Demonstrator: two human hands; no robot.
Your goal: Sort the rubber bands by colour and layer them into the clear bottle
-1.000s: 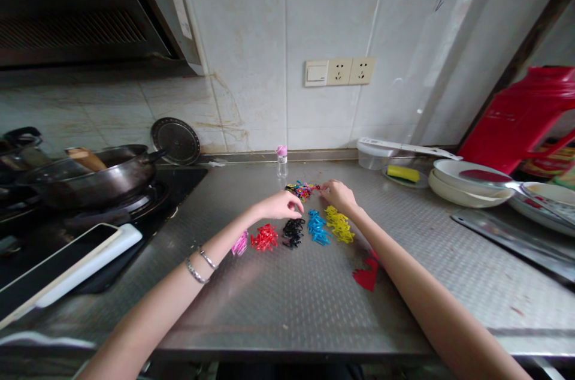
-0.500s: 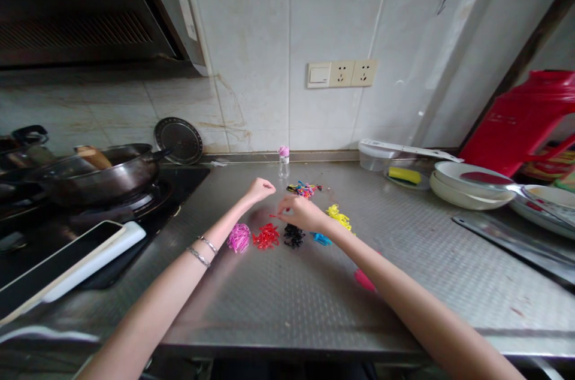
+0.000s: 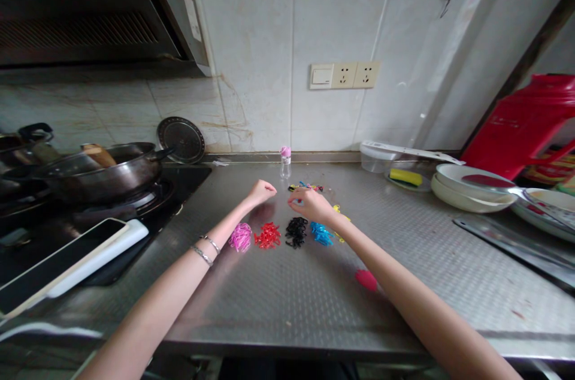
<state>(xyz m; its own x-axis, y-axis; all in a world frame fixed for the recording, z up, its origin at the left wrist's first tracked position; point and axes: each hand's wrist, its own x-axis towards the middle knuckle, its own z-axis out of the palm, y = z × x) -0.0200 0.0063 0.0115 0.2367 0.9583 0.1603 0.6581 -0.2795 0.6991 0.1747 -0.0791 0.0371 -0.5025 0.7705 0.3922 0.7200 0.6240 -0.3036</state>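
My left hand (image 3: pixel 262 192) is closed above the metal counter, fingertips pinched together; whatever may be between them is too small to make out. My right hand (image 3: pixel 311 204) is also closed, thumb and finger curled together at the near side of a mixed-colour pile of small rubber bands (image 3: pixel 306 187), which it partly covers. Nearer me lie sorted piles in a row: pink bands (image 3: pixel 241 237), red bands (image 3: pixel 268 235), black bands (image 3: pixel 296 232) and blue bands (image 3: pixel 322 234). Yellow bands (image 3: pixel 338 210) are mostly hidden behind my right wrist.
A small clear bottle with a pink cap (image 3: pixel 286 162) stands near the wall. Under my right forearm lies a bright pink object (image 3: pixel 366 279). Left is a hob with a pan (image 3: pixel 112 170) and a phone (image 3: pixel 63 263); right are bowls (image 3: pixel 471 195) and a knife (image 3: pixel 516 248).
My right hand has moved up and right, from between the red and black piles to the mixed pile. The red band at its fingertips no longer shows. My left hand has hardly moved.
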